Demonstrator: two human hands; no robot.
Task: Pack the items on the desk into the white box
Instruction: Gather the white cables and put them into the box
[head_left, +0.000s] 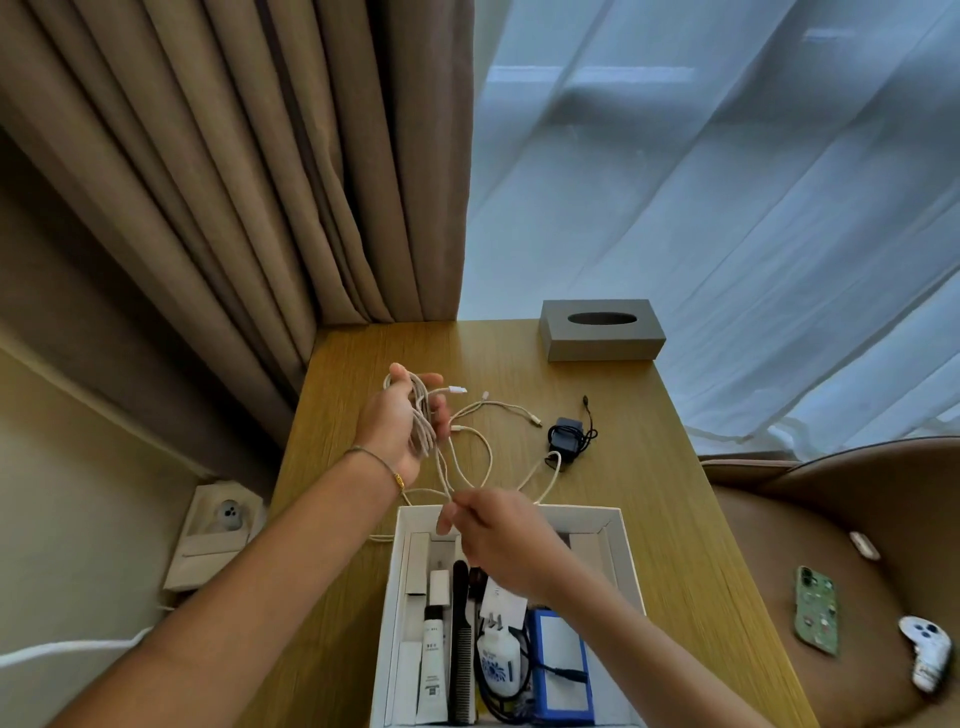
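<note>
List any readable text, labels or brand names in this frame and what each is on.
None can be read.
White tube in the white box: small dark print, too blurred.
White bottle: blue pattern, no legible words.
Green phone case: stickers, unreadable.

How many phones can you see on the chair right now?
1. A phone in a green case lies flat on the brown chair to the right of the desk, beside a white controller. More could be hidden outside the frame.

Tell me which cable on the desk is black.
The black cable, wound round the dark charger near the tissue box; the white cable is in both hands.
</note>
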